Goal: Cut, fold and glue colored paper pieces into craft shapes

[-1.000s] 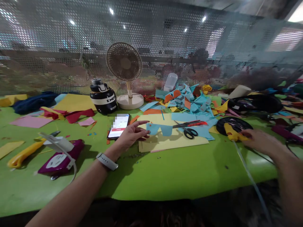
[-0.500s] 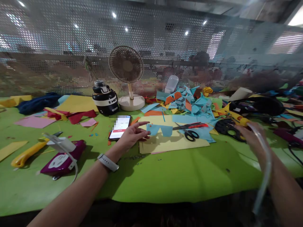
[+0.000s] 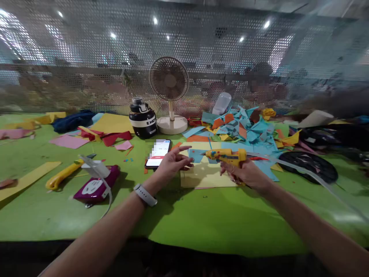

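Observation:
My right hand [image 3: 240, 172] is wrapped around a yellow hot glue gun [image 3: 223, 155], whose nozzle points left. A clear glue stick or tube trails from its back. The nozzle tip is over or close to a small light-blue paper cutout [image 3: 196, 154]; I cannot tell if they touch. My left hand [image 3: 174, 164] pinches the cutout's left edge between thumb and fingers. Beneath lies a stack of pale yellow paper sheets [image 3: 201, 179]. The glue gun and right hand cover the black scissors. A red handle [image 3: 257, 158] shows behind the gun.
A phone [image 3: 157, 154] lies left of the sheets. Behind stand a black bottle [image 3: 142, 122] and a small fan [image 3: 170, 80]. Blue paper scraps [image 3: 248, 125] pile up at the back. A purple power strip [image 3: 96, 186] and a yellow cutter [image 3: 67, 175] are left, a black round stand [image 3: 308, 166] right.
My right hand has brought the glue gun from the black stand on the right to the blue cutout. The left hand stays at the cutout. The view has shifted slightly left.

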Tool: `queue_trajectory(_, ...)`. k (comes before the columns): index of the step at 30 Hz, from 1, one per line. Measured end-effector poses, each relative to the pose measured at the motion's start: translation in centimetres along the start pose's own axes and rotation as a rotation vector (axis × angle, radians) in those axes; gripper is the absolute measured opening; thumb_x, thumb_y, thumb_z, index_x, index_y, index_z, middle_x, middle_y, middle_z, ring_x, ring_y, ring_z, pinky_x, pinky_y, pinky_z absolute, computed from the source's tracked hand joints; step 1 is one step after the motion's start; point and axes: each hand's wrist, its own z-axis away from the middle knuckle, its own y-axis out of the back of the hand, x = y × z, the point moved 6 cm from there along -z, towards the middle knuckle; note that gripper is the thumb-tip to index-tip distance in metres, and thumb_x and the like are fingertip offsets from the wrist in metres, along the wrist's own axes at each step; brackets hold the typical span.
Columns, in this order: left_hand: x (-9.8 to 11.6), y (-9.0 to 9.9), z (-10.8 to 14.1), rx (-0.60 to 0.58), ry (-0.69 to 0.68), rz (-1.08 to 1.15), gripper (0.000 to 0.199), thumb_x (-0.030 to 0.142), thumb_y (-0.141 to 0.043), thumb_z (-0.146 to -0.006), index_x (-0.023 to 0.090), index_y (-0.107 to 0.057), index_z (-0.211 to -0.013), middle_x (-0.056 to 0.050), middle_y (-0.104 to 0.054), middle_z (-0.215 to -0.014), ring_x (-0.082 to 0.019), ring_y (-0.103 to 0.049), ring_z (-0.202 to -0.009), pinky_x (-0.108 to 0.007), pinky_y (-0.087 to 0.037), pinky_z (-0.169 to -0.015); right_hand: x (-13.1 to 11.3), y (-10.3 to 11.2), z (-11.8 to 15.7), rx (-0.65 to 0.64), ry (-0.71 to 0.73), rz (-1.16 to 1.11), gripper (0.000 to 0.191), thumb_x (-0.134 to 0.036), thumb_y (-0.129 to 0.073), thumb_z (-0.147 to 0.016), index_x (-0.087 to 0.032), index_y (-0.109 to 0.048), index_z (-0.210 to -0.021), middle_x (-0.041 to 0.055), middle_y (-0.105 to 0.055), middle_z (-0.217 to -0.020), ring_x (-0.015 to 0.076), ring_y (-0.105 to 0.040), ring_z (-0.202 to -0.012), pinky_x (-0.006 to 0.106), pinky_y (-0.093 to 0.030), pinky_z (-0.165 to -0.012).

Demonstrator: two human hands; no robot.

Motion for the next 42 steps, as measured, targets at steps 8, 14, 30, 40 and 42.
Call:
queue_trajectory(8, 0.5, -0.3, 0.2, 0.024, -0.042, 0.028, 0.054, 0.027, -0.079, -0.072, 0.017, -0.056, -0.120, 0.000, -0.071, -0.074, -0.015, -0.069, -0.070, -0.025, -0.052, -0.063, 0.6, -0.8, -0.9, 0.055, 0.008, 0.075, 0.054, -0.073, -0.063, -0.068, -0.019, -0.058, -0.071, -0.0081, -0.039, -0.043, 0.0058, -0.030, -0.036, 0.021, -0.023, -0.034)
queue_trajectory(14, 0.6, -0.4, 0.3, 0.020, -0.054, 0.013, 0.056, 0.031, -0.080, -0.071, 0.017, -0.056, -0.120, 0.000, -0.071, -0.075, -0.015, -0.069, -0.069, -0.025, -0.052, -0.062, -0.3, -1.1, -0.6, 0.101, 0.120, 0.139, 0.047, -0.068, -0.062, -0.072, -0.020, -0.062, -0.072, -0.0040, -0.045, -0.047, 0.0112, -0.041, -0.044, 0.025, -0.034, -0.040)
queue_trajectory(30, 0.7, -0.7, 0.4, 0.016, -0.055, 0.033, 0.058, 0.034, -0.082, -0.068, 0.017, -0.058, -0.117, -0.001, -0.073, -0.076, -0.015, -0.069, -0.068, -0.024, -0.052, -0.062, -1.2, -1.5, -0.6, 0.126, 0.273, 0.188, 0.044, -0.057, -0.064, -0.077, -0.020, -0.069, -0.101, 0.0086, -0.074, -0.093, 0.0221, -0.066, -0.079, 0.034, -0.055, -0.069)
queue_trajectory(40, 0.6, -0.7, 0.3, 0.029, -0.060, 0.014, 0.054, 0.031, -0.080, -0.071, 0.017, -0.057, -0.118, -0.001, -0.073, -0.075, -0.016, -0.069, -0.070, -0.025, -0.053, -0.062, -1.0, -1.5, -0.6, 0.128, 0.258, 0.181, 0.042, -0.055, -0.064, -0.077, -0.020, -0.068, -0.100, 0.0067, -0.072, -0.086, 0.0179, -0.061, -0.066, 0.031, -0.052, -0.060)
queue_trajectory(42, 0.7, -0.7, 0.4, 0.028, -0.057, 0.016, 0.055, 0.031, -0.081, -0.070, 0.016, -0.057, -0.118, -0.001, -0.073, -0.074, -0.015, -0.069, -0.069, -0.024, -0.053, -0.061, -0.9, -1.5, -0.6, 0.130, 0.258, 0.174, 0.042, -0.055, -0.064, -0.077, -0.020, -0.069, -0.100, 0.0061, -0.072, -0.085, 0.0171, -0.060, -0.065, 0.030, -0.051, -0.059)
